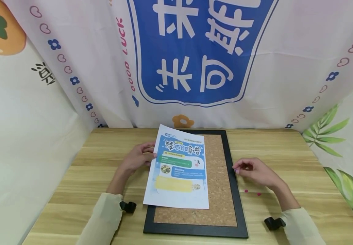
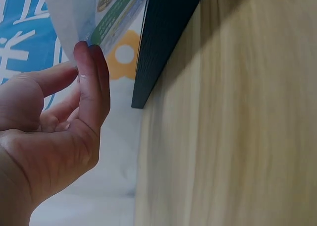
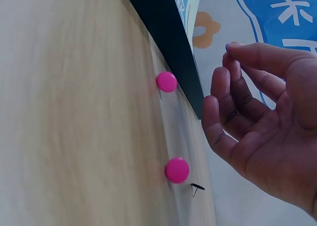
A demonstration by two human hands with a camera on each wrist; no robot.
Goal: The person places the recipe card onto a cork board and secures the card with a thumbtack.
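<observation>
Left hand (image 1: 137, 158) pinching blue-and-white printed paper (image 1: 179, 170), black-framed rectangular cork board (image 1: 220, 180) beneath, right hand (image 1: 257, 172) pinching barely visible purple object (image 3: 228, 47)

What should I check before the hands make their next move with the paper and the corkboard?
1. Corkboard resting on the table: ok.
2. Left hand holding the paper: ok, it pinches the left edge.
3. Paper lined up inside the black frame: not ok, it sticks out past the left side and leaves cork bare on the right.
4. Pink tacks close by: ok, two lie near the right hand.
5. Tack in the right hand: cannot tell, a purple speck shows at the thumb, but it's too small to name.
</observation>
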